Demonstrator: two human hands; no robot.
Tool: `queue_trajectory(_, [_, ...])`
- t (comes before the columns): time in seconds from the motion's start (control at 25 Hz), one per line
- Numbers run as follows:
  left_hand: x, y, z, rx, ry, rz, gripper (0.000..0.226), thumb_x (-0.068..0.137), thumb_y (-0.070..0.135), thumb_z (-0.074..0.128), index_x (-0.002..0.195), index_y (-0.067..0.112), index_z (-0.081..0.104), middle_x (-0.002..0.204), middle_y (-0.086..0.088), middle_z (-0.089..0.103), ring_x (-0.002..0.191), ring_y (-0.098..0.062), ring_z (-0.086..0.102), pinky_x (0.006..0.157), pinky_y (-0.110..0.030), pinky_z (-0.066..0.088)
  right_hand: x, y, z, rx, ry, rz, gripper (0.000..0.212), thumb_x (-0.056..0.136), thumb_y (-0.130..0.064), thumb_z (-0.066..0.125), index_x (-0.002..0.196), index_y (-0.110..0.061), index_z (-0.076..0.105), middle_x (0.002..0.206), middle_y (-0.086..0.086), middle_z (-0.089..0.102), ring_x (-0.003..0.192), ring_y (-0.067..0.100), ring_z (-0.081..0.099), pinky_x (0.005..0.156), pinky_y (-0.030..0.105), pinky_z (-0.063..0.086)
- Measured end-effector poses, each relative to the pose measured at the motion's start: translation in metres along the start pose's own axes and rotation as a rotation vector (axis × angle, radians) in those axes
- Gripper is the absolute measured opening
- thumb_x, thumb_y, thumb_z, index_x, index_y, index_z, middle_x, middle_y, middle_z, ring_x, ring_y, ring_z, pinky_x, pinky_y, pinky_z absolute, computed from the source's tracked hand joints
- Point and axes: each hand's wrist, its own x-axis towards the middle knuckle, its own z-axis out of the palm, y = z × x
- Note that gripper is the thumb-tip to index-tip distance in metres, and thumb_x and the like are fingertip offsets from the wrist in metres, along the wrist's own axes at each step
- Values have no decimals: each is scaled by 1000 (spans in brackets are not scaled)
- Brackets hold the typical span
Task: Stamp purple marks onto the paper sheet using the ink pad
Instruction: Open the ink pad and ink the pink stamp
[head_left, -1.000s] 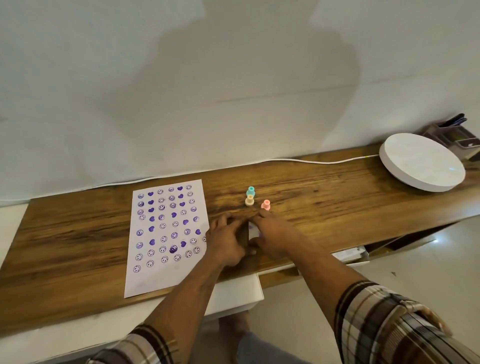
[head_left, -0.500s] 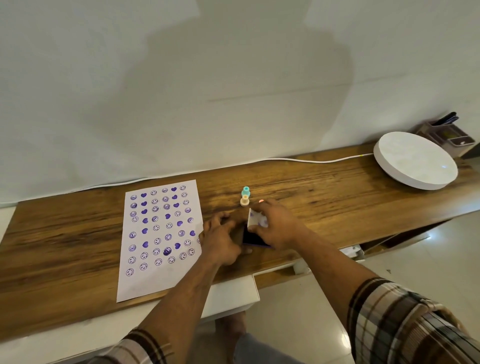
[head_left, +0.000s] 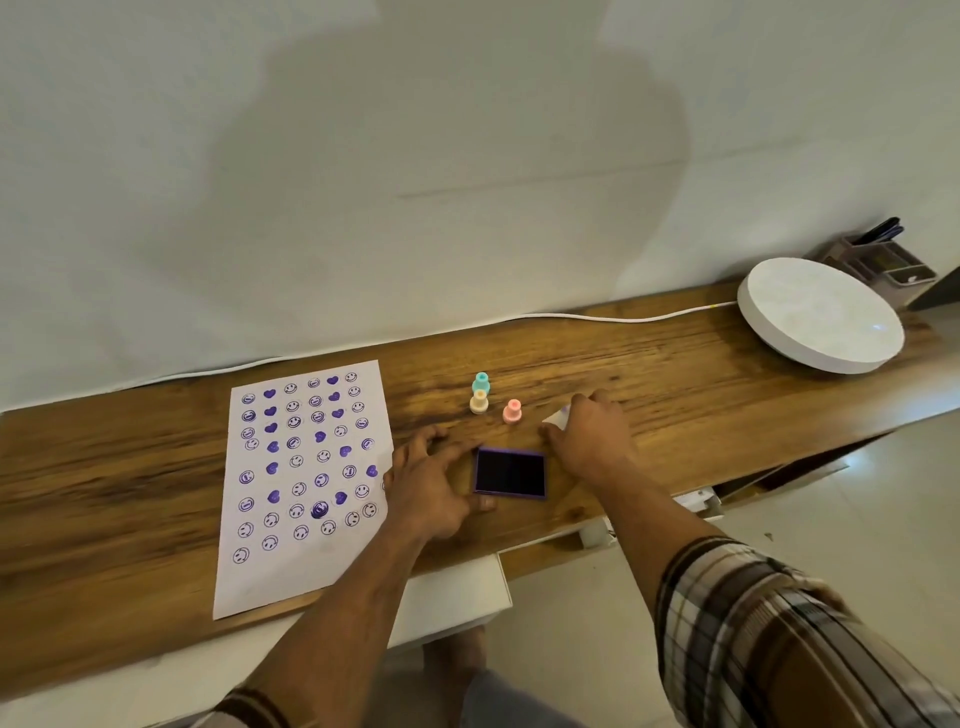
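I see the ink pad uncovered on the wooden surface, right of the stamped paper sheet. My left hand rests spread beside it, thumb at its near corner. My right hand grips a white lid near the pink stamp.
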Motion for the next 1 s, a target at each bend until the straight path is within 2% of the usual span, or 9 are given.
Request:
queue_trajectory(0.16, [0, 1, -1, 8, 1, 3, 88, 64, 68, 82, 143, 57, 43, 162, 12, 20, 149, -27, 18, 120, -52, 29, 8, -7, 3, -53, 45, -1, 63, 97, -53, 63, 142, -10, 54, 151, 18, 50, 138, 35, 46, 113, 49, 42])
queue_trajectory(0.28, [-1, 3, -2, 8, 8, -6, 88, 63, 69, 82, 142, 57, 44, 161, 12, 20, 149, -27, 19, 120, -52, 29, 11, -15, 7, 106, 122, -186, 57, 95, -49, 67, 144, -22, 56, 144, 10, 58, 133, 31, 50, 106, 49, 46])
queue_trajectory(0.4, [-3, 4, -2, 23, 13, -14, 88, 65, 68, 82, 143, 57, 43, 162, 12, 20, 149, -28, 18, 120, -51, 27, 13, -27, 14, 190, 23, -292, 49, 96, -45, 67, 141, -28, 61, 135, 6, 65, 124, 27, 57, 96, 41, 49])
queue_trajectory(0.56, [-6, 7, -5, 31, -22, -18, 89, 68, 67, 79, 147, 56, 38, 165, 11, 17, 151, -29, 17, 121, -52, 26, 15, -28, 18, 226, 46, -286, 21, 97, -31, 70, 118, -26, 74, 115, 1, 72, 95, 16, 61, 76, 29, 43])
queue_trajectory(0.68, [-16, 16, -8, 35, -42, -12, 96, 73, 64, 79, 154, 48, 31, 167, 9, 18, 152, -29, 19, 122, -52, 27, 0, -26, 17, 583, 43, -110, 17, 95, -33, 75, 111, -27, 77, 105, -9, 73, 88, 5, 61, 69, 22, 46])
queue_trajectory(0.72, [-20, 23, -9, -25, 0, -16, 93, 75, 59, 80, 155, 45, 32, 167, 6, 24, 151, -29, 25, 122, -52, 30, -7, -24, 15, 783, 14, -40, 20, 93, -33, 77, 112, -26, 77, 106, -10, 74, 93, 7, 65, 73, 23, 51])
queue_trajectory(0.8, [-27, 38, -13, -276, 120, -29, 82, 82, 43, 82, 152, 41, 41, 160, 4, 42, 146, -24, 39, 118, -47, 38, -22, -22, 10, 1106, -62, 68, 23, 90, -27, 81, 112, -22, 78, 106, -4, 79, 98, 16, 74, 85, 37, 62])
queue_trajectory(0.88, [-32, 55, -18, -508, 178, -17, 69, 87, 29, 80, 147, 42, 50, 148, 8, 57, 134, -16, 53, 111, -40, 47, -34, -24, 6, 1298, -134, 79, 17, 89, -18, 83, 105, -17, 78, 98, 2, 82, 95, 22, 78, 87, 42, 64])
queue_trajectory(1.0, [-39, 69, -27, -586, 254, -2, 50, 89, 26, 78, 135, 39, 65, 125, 13, 73, 112, -5, 67, 95, -35, 58, -49, -29, -3, 1437, -204, 36, 14, 90, -10, 81, 104, -11, 79, 98, 6, 83, 97, 23, 79, 89, 43, 64])
